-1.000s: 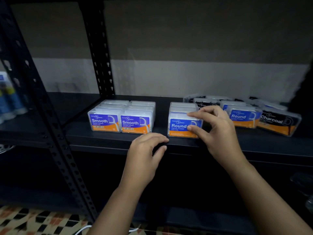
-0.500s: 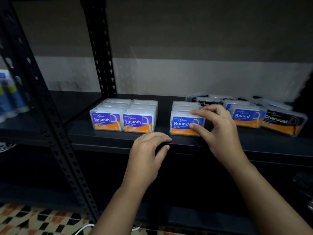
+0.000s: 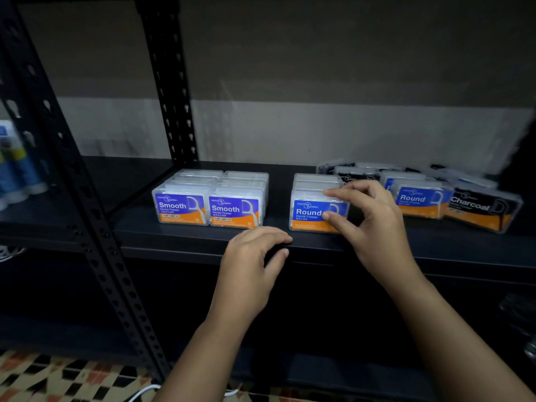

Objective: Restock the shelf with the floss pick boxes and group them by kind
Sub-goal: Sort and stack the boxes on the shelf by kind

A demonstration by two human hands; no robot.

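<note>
A: Well, starting far left, what can you make out?
B: Little. Blue bottles (image 3: 17,172) sit blurred behind the shelving upright (image 3: 72,204), cut by the frame edge. Next come two rows of Smooth boxes (image 3: 207,208), side by side near the shelf (image 3: 174,236) front; only the front labels read.
A: And the hands?
B: The left hand (image 3: 249,274) rests curled over the shelf's front lip, holding nothing. The right hand (image 3: 374,227) pinches the front Round box (image 3: 311,214), thumb on its label, fingers on its top right corner, covering that end.
A: Room to move?
B: A bare gap separates the Smooth rows from that Round row. Further right, a loose pile (image 3: 417,195) of Round and Charcoal boxes lies askew; the rear ones are too dark to read.
</note>
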